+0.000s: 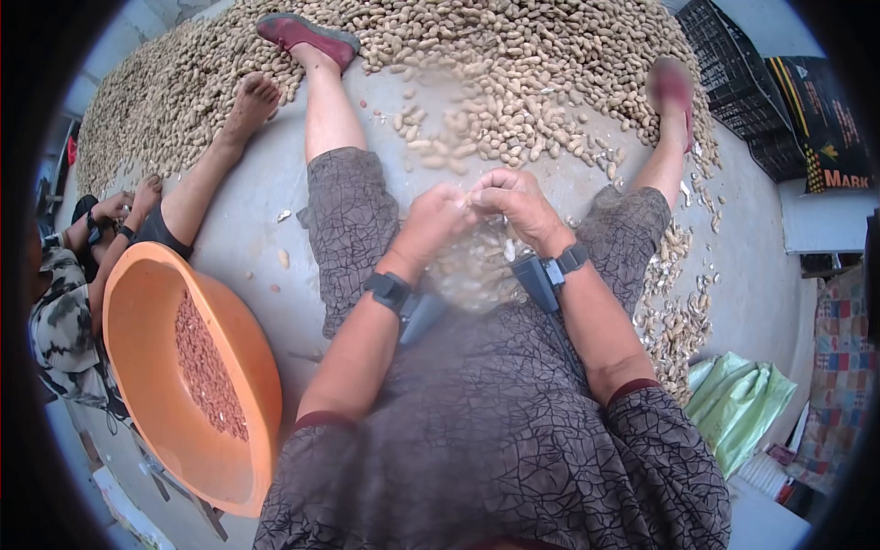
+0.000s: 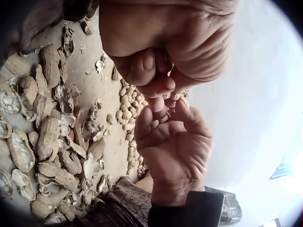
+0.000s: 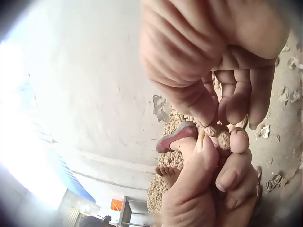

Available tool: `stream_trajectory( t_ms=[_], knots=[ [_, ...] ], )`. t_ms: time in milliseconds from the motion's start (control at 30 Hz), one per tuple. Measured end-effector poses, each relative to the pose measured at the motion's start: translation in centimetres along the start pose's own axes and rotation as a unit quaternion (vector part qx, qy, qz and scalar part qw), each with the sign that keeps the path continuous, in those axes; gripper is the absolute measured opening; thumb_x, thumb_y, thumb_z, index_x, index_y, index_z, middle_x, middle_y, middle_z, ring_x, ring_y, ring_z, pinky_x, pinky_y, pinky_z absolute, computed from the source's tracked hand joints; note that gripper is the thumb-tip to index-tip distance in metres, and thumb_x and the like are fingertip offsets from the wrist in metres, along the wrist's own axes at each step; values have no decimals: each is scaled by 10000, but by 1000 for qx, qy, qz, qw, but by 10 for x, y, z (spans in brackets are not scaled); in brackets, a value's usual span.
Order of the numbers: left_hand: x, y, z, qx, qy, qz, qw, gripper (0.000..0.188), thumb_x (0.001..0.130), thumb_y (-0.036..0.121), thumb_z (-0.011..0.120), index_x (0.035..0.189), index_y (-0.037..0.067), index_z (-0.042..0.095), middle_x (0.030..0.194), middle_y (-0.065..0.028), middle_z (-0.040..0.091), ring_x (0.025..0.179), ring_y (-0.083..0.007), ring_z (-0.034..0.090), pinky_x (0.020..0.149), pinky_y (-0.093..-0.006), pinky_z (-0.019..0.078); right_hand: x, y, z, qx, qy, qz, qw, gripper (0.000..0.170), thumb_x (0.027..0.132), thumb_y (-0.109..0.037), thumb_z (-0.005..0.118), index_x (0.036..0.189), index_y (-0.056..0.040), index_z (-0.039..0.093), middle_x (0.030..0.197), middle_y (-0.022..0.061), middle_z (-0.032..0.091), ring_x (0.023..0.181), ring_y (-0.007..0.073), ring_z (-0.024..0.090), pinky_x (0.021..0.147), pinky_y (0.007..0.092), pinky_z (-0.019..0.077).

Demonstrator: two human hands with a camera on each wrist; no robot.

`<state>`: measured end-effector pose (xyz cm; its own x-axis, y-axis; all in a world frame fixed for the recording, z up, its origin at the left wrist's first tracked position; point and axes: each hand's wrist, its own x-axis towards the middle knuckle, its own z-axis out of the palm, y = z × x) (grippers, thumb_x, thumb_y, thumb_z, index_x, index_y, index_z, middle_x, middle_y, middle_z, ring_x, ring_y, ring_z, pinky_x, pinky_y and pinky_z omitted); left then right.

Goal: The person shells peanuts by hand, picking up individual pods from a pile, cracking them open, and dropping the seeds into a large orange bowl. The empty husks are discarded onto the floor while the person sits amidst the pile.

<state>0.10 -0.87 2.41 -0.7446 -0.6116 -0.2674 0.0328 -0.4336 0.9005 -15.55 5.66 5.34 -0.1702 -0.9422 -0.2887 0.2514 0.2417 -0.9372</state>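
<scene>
Both hands meet above the lap in the head view. My left hand pinches a peanut between thumb and forefinger, shown most plainly in the right wrist view. From the other side my right hand grips the same peanut, its thumb tip on the shell and its other fingers curled beside it. In the left wrist view the fingertips of both hands come together and hide most of the peanut. Below the hands lies a heap of split peanut shells on the floor between the legs.
A big pile of unshelled peanuts spreads beyond the feet. At left stands an orange tub holding reddish shelled kernels, with another person's bare leg near it. Right are more shells, a green sack and black crates.
</scene>
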Motion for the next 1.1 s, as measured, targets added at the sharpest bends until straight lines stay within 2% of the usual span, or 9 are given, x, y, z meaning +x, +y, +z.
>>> stream_trajectory(
  t_ms=[133,200,267,333,400,600,900,967,1100],
  knots=[
    [-4,5,3,-56,-15,-7,998,120,902,140,531,973,45,524,788,-26,589,617,-19,429,508,-149,332,-2,-5,4,14,-24,2,1000,195,788,-85,599,928,49,601,776,71,633,690,112,609,638,230,494],
    [-4,7,6,-99,13,0,995,178,904,135,537,1040,22,546,791,-19,582,613,-15,415,500,-138,310,-2,-4,6,28,-26,4,999,243,799,-104,611,983,53,589,823,74,635,722,110,610,657,228,491],
    [-7,15,11,-106,7,-1,994,215,905,123,535,1083,5,554,790,-6,574,613,-15,411,500,-137,308,-1,1,6,122,-93,25,988,323,829,-136,619,1079,55,548,910,82,621,752,109,604,684,240,498],
    [-8,20,14,-114,2,-2,994,255,906,112,533,1127,-12,563,789,8,566,612,-15,406,500,-137,307,-3,-2,10,130,-101,26,986,323,842,-143,613,1089,53,541,923,81,613,751,112,602,695,249,503],
    [-9,20,13,-47,6,-26,999,305,905,100,534,1184,-21,559,776,40,542,608,-12,403,504,-135,311,-3,-1,12,138,-108,28,984,323,856,-149,607,1098,51,534,936,81,606,749,114,600,706,257,508],
    [-11,21,17,-60,13,-21,998,310,897,96,546,1190,-2,568,751,62,517,608,-10,399,537,-143,322,-3,1,14,167,-143,30,975,254,849,-117,603,1040,47,573,890,67,610,737,119,598,717,261,511],
    [-15,26,18,-11,0,-27,1000,293,884,67,507,1157,-3,589,701,48,484,584,-19,373,512,-157,295,-2,6,12,188,-148,42,970,230,847,-118,604,1009,43,572,878,79,609,763,130,592,740,282,508],
    [-15,25,16,-9,-8,-26,1000,289,881,68,498,1144,-6,593,690,44,479,575,-21,368,501,-160,281,-1,10,11,201,-111,49,972,227,846,-112,601,1006,43,553,875,95,610,775,153,606,734,287,517],
    [-15,17,10,-22,-26,-3,999,271,877,76,479,1100,-10,607,671,35,473,555,-25,356,482,-162,259,-1,9,12,186,-101,52,976,225,849,-103,594,1008,45,538,870,109,612,761,178,620,722,288,524]
  ],
)
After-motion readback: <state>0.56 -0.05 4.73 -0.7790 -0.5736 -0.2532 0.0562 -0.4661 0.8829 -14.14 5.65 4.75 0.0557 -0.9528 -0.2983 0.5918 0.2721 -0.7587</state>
